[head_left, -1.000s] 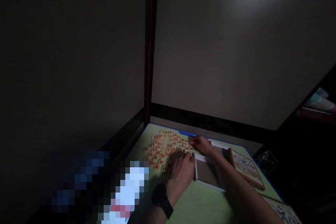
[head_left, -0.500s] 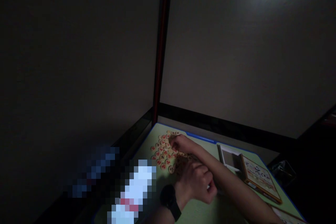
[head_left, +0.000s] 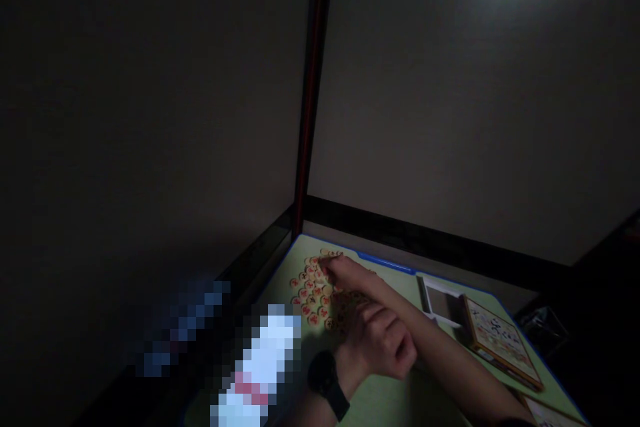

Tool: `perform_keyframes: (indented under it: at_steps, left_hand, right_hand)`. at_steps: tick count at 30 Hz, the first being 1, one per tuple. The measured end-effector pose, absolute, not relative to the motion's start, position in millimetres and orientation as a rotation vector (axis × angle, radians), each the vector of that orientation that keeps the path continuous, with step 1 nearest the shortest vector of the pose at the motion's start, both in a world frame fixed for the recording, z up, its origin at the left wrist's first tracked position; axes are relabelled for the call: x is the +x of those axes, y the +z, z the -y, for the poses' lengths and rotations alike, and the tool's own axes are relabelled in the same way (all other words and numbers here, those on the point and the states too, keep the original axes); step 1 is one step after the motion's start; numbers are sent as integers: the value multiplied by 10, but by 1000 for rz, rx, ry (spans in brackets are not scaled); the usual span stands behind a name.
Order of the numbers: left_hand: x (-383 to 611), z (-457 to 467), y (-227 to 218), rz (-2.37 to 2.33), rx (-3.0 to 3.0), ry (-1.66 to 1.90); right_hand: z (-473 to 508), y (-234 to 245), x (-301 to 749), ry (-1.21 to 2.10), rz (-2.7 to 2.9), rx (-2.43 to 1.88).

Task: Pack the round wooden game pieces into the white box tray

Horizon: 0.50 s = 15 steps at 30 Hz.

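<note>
Round wooden xiangqi pieces (head_left: 313, 300), marked with red and dark characters, lie loosely spread on a pale green table (head_left: 373, 400). My right hand (head_left: 336, 270) reaches over the far part of the spread. Its fingers are pinched down at a xiangqi piece among the others; the fingertips are partly hidden. Nearer to me, my left hand (head_left: 384, 341) is curled into a fist over the near right side of the pieces, hiding some of them. What the fist holds, if anything, cannot be seen. A black watch (head_left: 327, 383) is on the left wrist.
At the right stand an open white box tray (head_left: 434, 287) and a wooden-edged box (head_left: 500, 337) with a printed top. Walls rise behind the table and at its left. A blurred-out bright patch (head_left: 265, 360) covers the near left. Blue edging (head_left: 387, 262) runs along the table.
My right hand has shifted slightly left and down over the pieces. My left fist has turned a little, and a pale spot seen at its opening before no longer shows.
</note>
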State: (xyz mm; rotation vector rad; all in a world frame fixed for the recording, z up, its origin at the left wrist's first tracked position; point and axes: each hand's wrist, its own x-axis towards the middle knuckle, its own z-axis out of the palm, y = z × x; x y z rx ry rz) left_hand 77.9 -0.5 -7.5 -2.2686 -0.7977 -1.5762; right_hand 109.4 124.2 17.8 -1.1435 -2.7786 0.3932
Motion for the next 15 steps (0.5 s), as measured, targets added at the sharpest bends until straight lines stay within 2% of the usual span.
perform_keyframes:
  at_steps: [5, 15]
  left_hand:
    - [752, 14, -22, 794, -2275, -1558]
    - [760, 2, -28, 767, -2210, -1669]
  right_hand:
    - [-1299, 184, 1192, 448, 2631, -1161]
    - [-1378, 103, 1612, 1605, 1699, -851]
